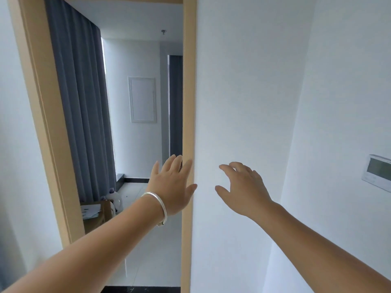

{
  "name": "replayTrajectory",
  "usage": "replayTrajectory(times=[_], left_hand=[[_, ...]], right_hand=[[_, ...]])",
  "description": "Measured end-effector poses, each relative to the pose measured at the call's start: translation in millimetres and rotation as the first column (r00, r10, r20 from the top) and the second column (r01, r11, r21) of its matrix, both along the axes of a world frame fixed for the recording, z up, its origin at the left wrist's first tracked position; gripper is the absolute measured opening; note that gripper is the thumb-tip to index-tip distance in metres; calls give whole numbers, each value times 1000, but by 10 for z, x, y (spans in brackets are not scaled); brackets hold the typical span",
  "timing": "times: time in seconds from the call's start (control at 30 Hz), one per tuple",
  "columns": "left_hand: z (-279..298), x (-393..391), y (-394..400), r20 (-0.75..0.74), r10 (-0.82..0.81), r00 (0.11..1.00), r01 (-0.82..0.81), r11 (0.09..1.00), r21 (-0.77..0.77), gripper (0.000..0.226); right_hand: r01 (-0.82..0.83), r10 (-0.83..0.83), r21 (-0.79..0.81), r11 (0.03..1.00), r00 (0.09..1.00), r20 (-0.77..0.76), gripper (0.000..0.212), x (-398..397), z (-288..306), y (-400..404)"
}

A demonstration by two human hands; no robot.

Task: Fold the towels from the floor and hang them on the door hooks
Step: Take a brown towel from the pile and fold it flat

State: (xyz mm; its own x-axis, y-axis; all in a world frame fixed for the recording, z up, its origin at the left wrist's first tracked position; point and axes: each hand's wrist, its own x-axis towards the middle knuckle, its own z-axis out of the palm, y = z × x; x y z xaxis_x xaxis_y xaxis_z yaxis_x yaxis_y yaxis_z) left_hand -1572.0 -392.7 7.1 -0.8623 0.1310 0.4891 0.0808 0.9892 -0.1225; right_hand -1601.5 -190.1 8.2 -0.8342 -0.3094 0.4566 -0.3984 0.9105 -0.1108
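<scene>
Door frame (pixel 188 102) stands before us — our left hand (pixel 171 187) with one bracelet (pixel 157 205) overlaps it, fingers straight; right hand (pixel 243 187) spread, holding nothing, near the wall (pixel 243 81).

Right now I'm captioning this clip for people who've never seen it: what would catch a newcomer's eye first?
Two bare arms reach forward: the left hand, with a silver bangle on its wrist, lies with straight fingers at the tan door frame, and the right hand spreads open before the white wall. Through the doorway hang grey curtains. No towel shows.
</scene>
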Motion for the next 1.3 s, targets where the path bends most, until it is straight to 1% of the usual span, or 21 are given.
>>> replayTrajectory(times=[0.13,0.27,0.37,0.5,0.63,0.8,0.9,1.0,1.1,1.3], left_hand=[[-174,-420,-448,30,120,992,-119,993,-19,67],[-333,-731,-981,35,291,956,-290,957,-18,65],[-410,-828,-1368,66,463,884,-463,886,-11,65],[-458,-723,-1789,130,656,743,-661,750,-1,68],[-511,-395,-2109,194,792,578,-804,594,-27,72],[-549,93,-2529,160,888,432,-900,436,11,75],[-636,398,-2788,173,920,352,-935,355,17,80],[-743,702,-3099,163,948,272,-962,272,24,85],[-886,1003,-3450,149,968,202,-979,198,42,78],[-1222,1502,-4121,215,972,96,-992,76,96,76]], right_hand=[[-135,135,-11,991,991,2,54,-692,-142,-550],[-327,328,-18,945,945,22,57,-1349,-308,-1242],[-479,479,-14,878,878,23,55,-1730,-383,-1798],[-678,678,-10,735,734,38,57,-1965,-426,-2559],[-824,824,-32,566,563,68,59,-1830,-517,-3218],[-929,928,-31,369,367,61,59,-1453,-589,-3961],[-964,962,-43,262,258,85,61,-1199,-632,-4379],[-982,977,-13,188,185,102,60,-945,-709,-4791],[-992,984,27,121,124,127,58,-699,-801,-5228],[-997,981,70,8,22,195,58,-167,-1095,-6057]])
